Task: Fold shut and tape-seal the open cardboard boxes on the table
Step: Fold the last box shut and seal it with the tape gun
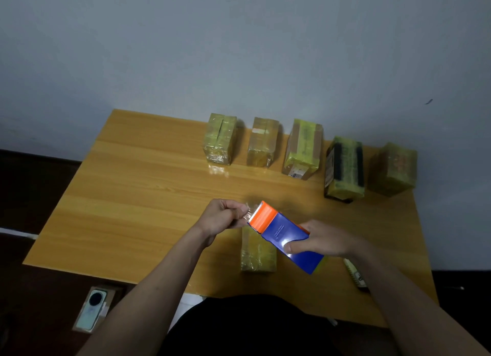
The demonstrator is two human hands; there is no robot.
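Observation:
My right hand (322,240) grips a blue and orange tape dispenser (285,236) above the near middle of the wooden table (132,196). At the dispenser's toothed orange end, my left hand (221,216) pinches the clear tape end (248,214). Under the dispenser lies a small cardboard box (256,254) wrapped in yellowish tape, partly hidden by it. Several more taped boxes stand in a row at the back, among them the leftmost (220,139), a middle one (303,149) and the rightmost (393,169).
A flat dark object (356,274) lies near the table's front right edge beside my right forearm. A phone (91,309) rests on a low surface left of the table. A grey wall stands right behind the table.

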